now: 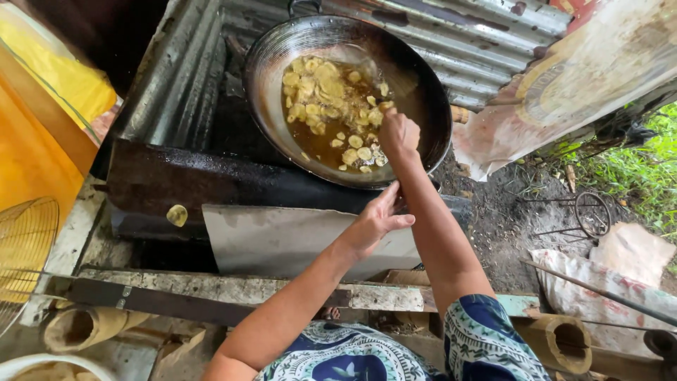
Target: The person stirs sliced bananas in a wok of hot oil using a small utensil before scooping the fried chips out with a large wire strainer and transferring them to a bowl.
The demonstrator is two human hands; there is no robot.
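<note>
A large black wok (423, 85) sits tilted on a sooty stove, holding brown oil and several pale round slices (321, 88) frying in it. My right hand (397, 132) reaches over the wok's near side, fingers closed around some slices just above the oil. My left hand (377, 219) rests lower, fingers apart, near the wok's front rim and over a grey metal sheet (282, 236). It holds nothing.
One stray slice (177, 214) lies on the black stove ledge. Corrugated metal sheets (479, 35) back the stove. A wire skimmer (25, 243) and yellow plastic (42, 106) are at the left. Bamboo tubes (81, 328) lie below; grass (645, 169) and sacks at the right.
</note>
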